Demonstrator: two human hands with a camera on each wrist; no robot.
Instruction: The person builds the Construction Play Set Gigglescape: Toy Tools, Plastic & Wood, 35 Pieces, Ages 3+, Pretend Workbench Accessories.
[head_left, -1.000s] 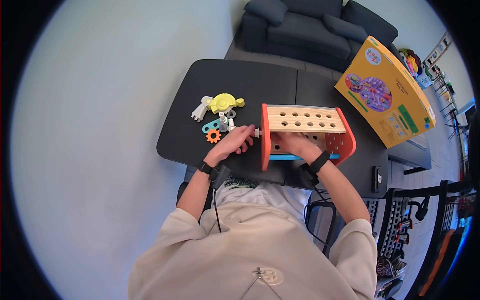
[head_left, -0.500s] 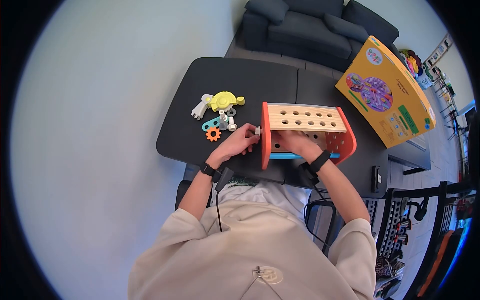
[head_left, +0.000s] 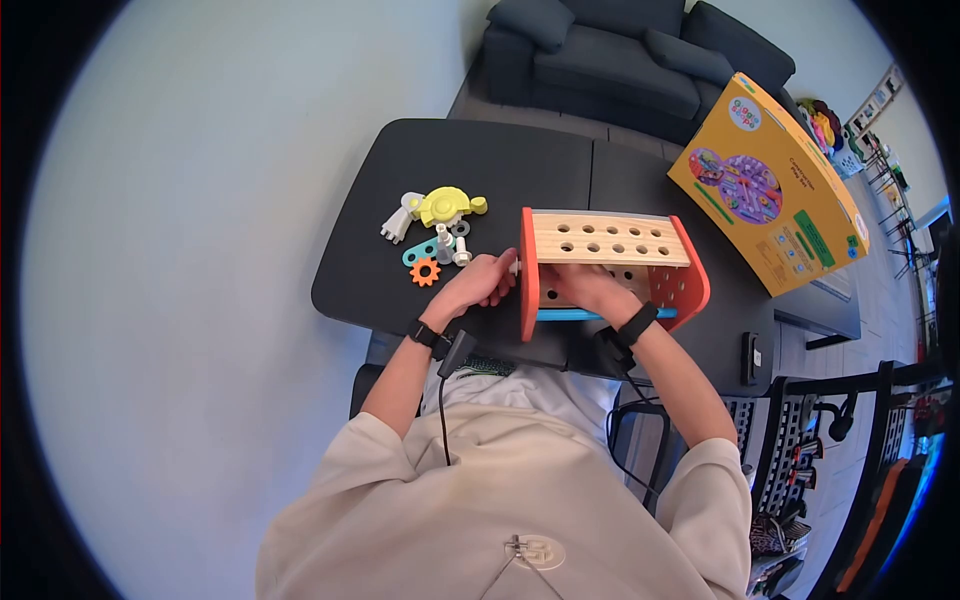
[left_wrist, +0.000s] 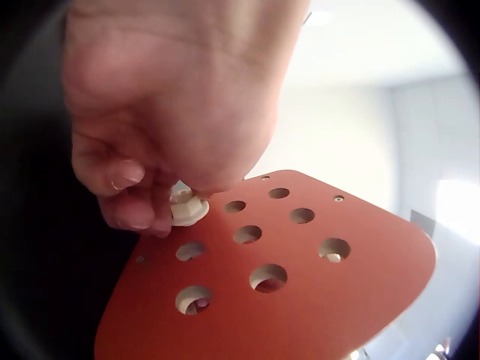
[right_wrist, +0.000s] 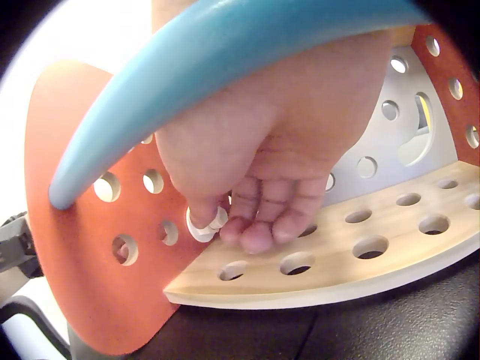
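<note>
A wooden toolbox toy with red side panels (head_left: 530,300) and a blue rod (head_left: 570,314) stands on the black table. The left hand (head_left: 478,284) is at the outside of its left panel; in the left wrist view its fingers pinch a white bolt head (left_wrist: 187,210) set against the red panel (left_wrist: 300,277). Inside the toy, the right hand (head_left: 590,287) reaches behind the blue rod (right_wrist: 225,52). In the right wrist view its thumb and curled fingers hold a white nut (right_wrist: 205,223) at the inner face of the same panel. The bolt's shaft is hidden.
Left of the toy lie an orange gear (head_left: 425,272), a teal strip (head_left: 418,254), grey and white bolts (head_left: 462,256), a yellow piece (head_left: 443,206) and a light grey piece (head_left: 400,220). A yellow box (head_left: 770,190) stands at the right; a black object (head_left: 750,358) lies near the right edge.
The left hand's fingers have shifted and curled in closer around the white bolt head, and its wrist has turned. The right hand stays inside the toy with little visible movement.
</note>
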